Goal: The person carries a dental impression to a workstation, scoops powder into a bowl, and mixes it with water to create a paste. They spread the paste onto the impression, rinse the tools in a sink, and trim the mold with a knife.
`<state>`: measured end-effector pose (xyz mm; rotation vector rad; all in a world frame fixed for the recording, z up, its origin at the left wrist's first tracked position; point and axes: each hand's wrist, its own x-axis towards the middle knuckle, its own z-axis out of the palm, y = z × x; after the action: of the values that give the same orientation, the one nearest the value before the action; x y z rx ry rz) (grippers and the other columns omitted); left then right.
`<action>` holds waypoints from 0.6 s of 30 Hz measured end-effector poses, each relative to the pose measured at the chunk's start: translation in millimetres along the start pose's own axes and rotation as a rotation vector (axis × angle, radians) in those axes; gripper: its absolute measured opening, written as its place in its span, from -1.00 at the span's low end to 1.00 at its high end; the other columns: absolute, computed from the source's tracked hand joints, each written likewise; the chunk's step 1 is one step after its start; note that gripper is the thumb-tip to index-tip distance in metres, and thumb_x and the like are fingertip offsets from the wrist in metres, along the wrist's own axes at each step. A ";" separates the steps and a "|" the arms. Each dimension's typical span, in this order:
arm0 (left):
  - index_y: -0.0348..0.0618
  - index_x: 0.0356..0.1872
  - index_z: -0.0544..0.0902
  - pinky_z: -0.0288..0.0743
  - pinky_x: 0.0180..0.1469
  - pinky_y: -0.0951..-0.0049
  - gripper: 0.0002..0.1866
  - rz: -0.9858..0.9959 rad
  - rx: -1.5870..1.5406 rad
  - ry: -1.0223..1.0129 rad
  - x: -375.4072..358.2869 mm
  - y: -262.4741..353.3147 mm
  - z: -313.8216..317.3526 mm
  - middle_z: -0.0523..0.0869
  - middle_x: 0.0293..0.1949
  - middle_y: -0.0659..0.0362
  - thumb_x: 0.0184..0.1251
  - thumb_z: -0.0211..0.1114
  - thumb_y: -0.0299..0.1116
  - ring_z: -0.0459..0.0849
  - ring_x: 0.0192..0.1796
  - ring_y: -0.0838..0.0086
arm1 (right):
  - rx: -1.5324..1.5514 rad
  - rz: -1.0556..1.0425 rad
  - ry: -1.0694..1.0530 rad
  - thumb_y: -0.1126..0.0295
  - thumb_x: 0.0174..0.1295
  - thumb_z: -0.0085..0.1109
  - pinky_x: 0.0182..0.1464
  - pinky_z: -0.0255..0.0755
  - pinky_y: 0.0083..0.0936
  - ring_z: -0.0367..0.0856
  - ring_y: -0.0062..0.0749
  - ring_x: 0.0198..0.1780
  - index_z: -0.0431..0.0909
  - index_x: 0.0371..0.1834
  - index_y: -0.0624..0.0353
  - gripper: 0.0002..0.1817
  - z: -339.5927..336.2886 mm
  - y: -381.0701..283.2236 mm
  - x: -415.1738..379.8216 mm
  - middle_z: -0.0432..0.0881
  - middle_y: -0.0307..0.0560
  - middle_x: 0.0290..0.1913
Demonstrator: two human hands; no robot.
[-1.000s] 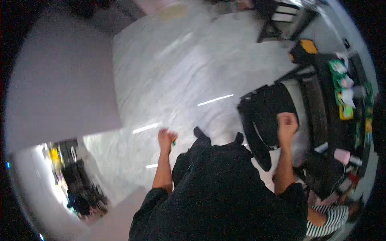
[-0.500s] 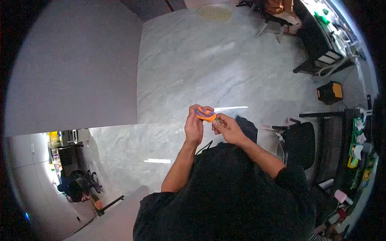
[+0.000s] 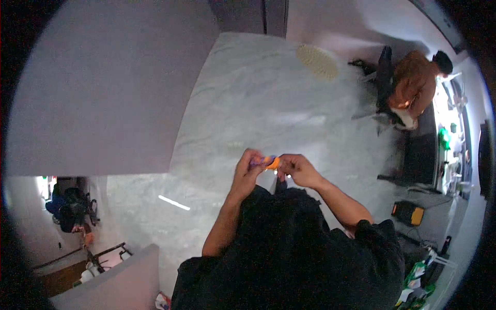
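Between my two hands, in front of my chest, is a small orange and purple object [image 3: 272, 164] whose kind I cannot make out. My left hand [image 3: 247, 169] is closed around its purple side. At the orange end, the fingers of my right hand [image 3: 299, 170] are pinched together. What those fingertips hold, if anything, is hidden. Both hands are slightly blurred.
A person in a brown top [image 3: 415, 82] sits at a lit workbench [image 3: 421, 155] on the right. Below stands a black and orange box [image 3: 408, 213]. A grey partition [image 3: 113, 93] fills the upper left; another person [image 3: 72, 209] is at lower left.
My view has swung to the right, bringing the seated person further into sight. The orange and purple object has turned in my hands. A green bit at my right fingertips is no longer visible.
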<state>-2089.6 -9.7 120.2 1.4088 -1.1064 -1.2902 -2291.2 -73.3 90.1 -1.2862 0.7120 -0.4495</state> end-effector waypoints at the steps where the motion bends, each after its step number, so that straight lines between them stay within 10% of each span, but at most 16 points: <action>1: -0.17 -0.10 0.48 0.44 0.02 0.44 -0.86 -0.028 -0.031 -0.023 27.1 -0.2 -12.4 0.59 -0.16 0.19 0.38 0.19 -0.47 0.56 -0.05 0.51 | -0.043 0.001 -0.030 0.72 0.18 -0.11 -0.29 0.53 -0.47 0.63 -0.46 -0.39 0.53 -0.17 0.34 -0.76 -16.4 -11.1 25.7 0.63 -0.13 -0.41; 11: -0.18 0.06 0.49 0.52 0.09 0.39 -0.64 -0.313 -1.061 -0.057 248.5 -65.3 -97.9 0.62 -0.07 0.14 0.23 0.31 -0.56 0.60 0.03 0.41 | -0.353 -0.046 -0.005 0.54 0.35 0.04 -0.28 0.50 -0.47 0.58 -0.51 -0.37 0.55 -0.18 0.31 -0.90 -98.3 -3.0 254.2 0.60 -0.13 -0.43; 18: -0.14 0.05 0.50 0.51 0.09 0.32 -0.68 -0.385 -0.708 -0.230 469.3 -31.3 -157.5 0.60 -0.14 0.19 0.27 0.25 -0.50 0.61 0.00 0.38 | -0.470 0.143 0.216 0.55 0.21 0.11 -0.16 0.53 -0.43 0.66 -0.42 -0.25 0.54 -0.16 0.29 -0.85 -164.2 -135.7 378.1 0.68 0.02 -0.33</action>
<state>-1905.5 -456.2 7.4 0.9632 -0.4258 -1.9162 -2126.4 -473.9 116.7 -1.6253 1.1307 -0.3153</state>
